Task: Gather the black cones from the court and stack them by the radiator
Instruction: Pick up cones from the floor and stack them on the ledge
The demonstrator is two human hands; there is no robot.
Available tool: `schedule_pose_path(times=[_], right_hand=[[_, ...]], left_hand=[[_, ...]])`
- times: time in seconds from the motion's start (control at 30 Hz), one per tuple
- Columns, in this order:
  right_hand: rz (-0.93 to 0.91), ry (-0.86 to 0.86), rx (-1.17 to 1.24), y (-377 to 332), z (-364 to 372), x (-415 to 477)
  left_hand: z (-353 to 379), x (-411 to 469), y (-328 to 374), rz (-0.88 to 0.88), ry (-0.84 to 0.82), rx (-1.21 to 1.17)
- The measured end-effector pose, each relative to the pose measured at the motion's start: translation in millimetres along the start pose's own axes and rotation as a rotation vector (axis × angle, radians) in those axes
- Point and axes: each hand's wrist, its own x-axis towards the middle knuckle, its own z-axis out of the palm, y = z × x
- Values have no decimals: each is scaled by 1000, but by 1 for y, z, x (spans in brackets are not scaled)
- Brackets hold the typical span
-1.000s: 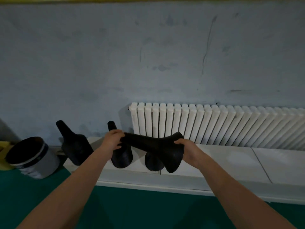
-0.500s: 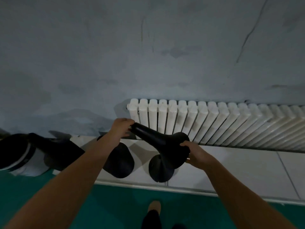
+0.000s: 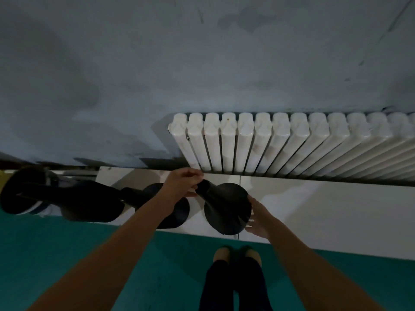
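The left hand (image 3: 182,183) pinches the narrow tip of the black cone (image 3: 224,206), fingers curled round it. The right hand (image 3: 258,217) lies against the rim of the wide base, fingers mostly straight, steadying rather than clasping. Half a second ago this cone was carried almost level, higher up in front of the radiator (image 3: 269,144), with another cone standing free on the white ledge (image 3: 325,209) beneath it. Now it has swung tip-up and dropped, and its base covers the spot where that cone stood, which no longer shows. It looks as though the cone is being seated over the one below, so this stacking step seems nearly done; whether it is fully home cannot be told.

Both forearms reach forward and down from the lower corners, the left crossing over a second cone (image 3: 175,213) on the ledge. A third cone (image 3: 89,203) lies further left, beside a dark bucket (image 3: 18,194).
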Motion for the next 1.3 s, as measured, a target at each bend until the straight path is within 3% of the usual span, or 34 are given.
schedule_pose_path(times=[0.2,0.33,0.47,0.83,1.03,1.17,1.3], right_hand=[[-64,93,-87,-14,-19,-4],[-63,94,-135,-23,-48,-10],[-44,49,-130,-24,-66,-13],[-205,-4,-17,-69,-97,-65],[-430,86,136,-81,-123,-121],[-579,205,351,-51,-146,-162],[-619,302,454,-28,-163,-193]], left_hand=[[38,15,-10,-92,-88,8],[52,23,-21,22,31,207],[63,26,-23,-40,55,200],[100,29,35,-42,-127,154],[132,23,84,6,-260,158],[160,5,113,120,-430,202],[185,-10,121,189,-545,279]])
